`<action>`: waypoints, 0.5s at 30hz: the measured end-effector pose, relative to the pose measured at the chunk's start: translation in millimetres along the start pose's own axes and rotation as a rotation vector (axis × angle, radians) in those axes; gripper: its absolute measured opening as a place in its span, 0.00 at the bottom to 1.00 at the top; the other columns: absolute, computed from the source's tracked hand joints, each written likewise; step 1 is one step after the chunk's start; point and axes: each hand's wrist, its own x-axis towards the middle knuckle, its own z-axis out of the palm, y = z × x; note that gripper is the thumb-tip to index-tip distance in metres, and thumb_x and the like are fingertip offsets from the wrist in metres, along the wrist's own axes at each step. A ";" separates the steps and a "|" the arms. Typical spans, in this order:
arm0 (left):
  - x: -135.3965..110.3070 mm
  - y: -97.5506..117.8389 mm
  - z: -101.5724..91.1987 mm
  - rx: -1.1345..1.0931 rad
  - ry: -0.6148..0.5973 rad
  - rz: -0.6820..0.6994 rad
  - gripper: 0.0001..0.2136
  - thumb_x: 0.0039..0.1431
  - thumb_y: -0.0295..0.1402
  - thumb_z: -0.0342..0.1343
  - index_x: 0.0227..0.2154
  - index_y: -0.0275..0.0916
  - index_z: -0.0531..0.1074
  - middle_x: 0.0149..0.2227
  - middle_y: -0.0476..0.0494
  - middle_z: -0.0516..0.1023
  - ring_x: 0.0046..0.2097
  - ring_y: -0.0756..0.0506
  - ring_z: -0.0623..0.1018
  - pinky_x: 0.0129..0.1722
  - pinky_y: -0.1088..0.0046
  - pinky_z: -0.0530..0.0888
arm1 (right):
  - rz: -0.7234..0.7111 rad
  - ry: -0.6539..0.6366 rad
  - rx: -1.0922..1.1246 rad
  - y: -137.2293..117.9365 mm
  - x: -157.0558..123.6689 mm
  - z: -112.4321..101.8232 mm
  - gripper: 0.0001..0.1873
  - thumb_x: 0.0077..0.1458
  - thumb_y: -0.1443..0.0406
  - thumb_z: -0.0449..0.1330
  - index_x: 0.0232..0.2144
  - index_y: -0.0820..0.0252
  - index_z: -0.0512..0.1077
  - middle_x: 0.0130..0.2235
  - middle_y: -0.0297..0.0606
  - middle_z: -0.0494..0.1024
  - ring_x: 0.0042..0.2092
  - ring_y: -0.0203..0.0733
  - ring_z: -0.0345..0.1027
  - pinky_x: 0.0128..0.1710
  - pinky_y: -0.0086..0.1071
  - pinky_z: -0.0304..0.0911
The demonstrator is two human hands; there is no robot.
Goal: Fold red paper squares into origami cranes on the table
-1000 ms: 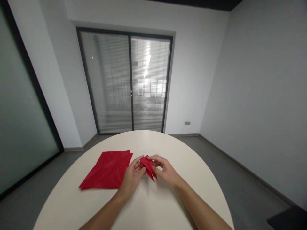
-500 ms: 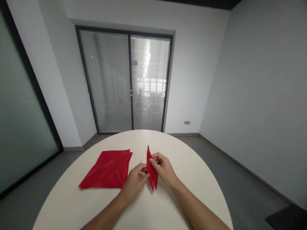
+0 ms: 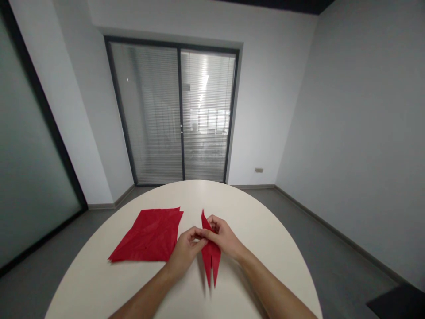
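Observation:
Both hands hold a folded piece of red paper (image 3: 211,257) above the table. Its single point leans up and away from me, and its lower end splits into two narrow points. My left hand (image 3: 186,248) pinches the left edge near the middle, thumb and fingertips together. From the other side, my right hand (image 3: 223,237) grips it, the thumb lying across the front and the other fingers partly hidden behind. Left of my left hand lies a stack of red paper sheets (image 3: 149,235), with slightly uneven edges.
The round cream table (image 3: 265,270) fills the lower middle. Beyond it are glass panels with blinds (image 3: 152,124) in a dark frame and a white wall with a small socket plate (image 3: 259,170). A dark flat object (image 3: 401,303) is at the lower right.
The folded paper has moved toward me and tilted, so its two lower points now show longer. My left hand has shifted slightly up the edge, and the thumbs have come closer together.

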 end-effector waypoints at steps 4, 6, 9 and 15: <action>-0.4 2.2 -0.8 0.044 0.076 0.001 0.11 0.52 0.40 0.64 0.28 0.38 0.72 0.30 0.46 0.78 0.34 0.45 0.77 0.37 0.71 0.72 | 0.073 -0.030 0.085 -1.1 -0.3 -1.9 0.25 0.46 0.48 0.69 0.29 0.59 0.65 0.25 0.28 0.70 0.26 0.33 0.61 0.27 0.28 0.54; -1.1 2.9 -1.1 0.092 0.128 0.024 0.11 0.52 0.40 0.63 0.26 0.38 0.70 0.28 0.47 0.76 0.32 0.46 0.75 0.34 0.72 0.72 | 0.066 -0.034 0.073 1.2 0.2 -3.8 0.25 0.46 0.48 0.69 0.27 0.59 0.65 0.25 0.28 0.70 0.26 0.33 0.61 0.27 0.27 0.54; -2.0 2.6 -0.2 0.177 0.193 0.053 0.11 0.52 0.38 0.62 0.24 0.39 0.69 0.26 0.48 0.75 0.30 0.47 0.74 0.32 0.73 0.71 | 0.042 -0.007 0.004 4.5 0.8 -4.9 0.26 0.47 0.48 0.69 0.24 0.59 0.62 0.23 0.27 0.68 0.25 0.31 0.58 0.26 0.27 0.52; 0.8 -4.1 1.1 0.111 0.246 0.038 0.10 0.47 0.35 0.64 0.24 0.40 0.67 0.26 0.50 0.74 0.31 0.47 0.75 0.33 0.73 0.72 | 0.068 -0.060 0.103 2.8 0.7 -2.3 0.25 0.43 0.49 0.71 0.33 0.61 0.70 0.30 0.32 0.76 0.30 0.37 0.69 0.33 0.31 0.63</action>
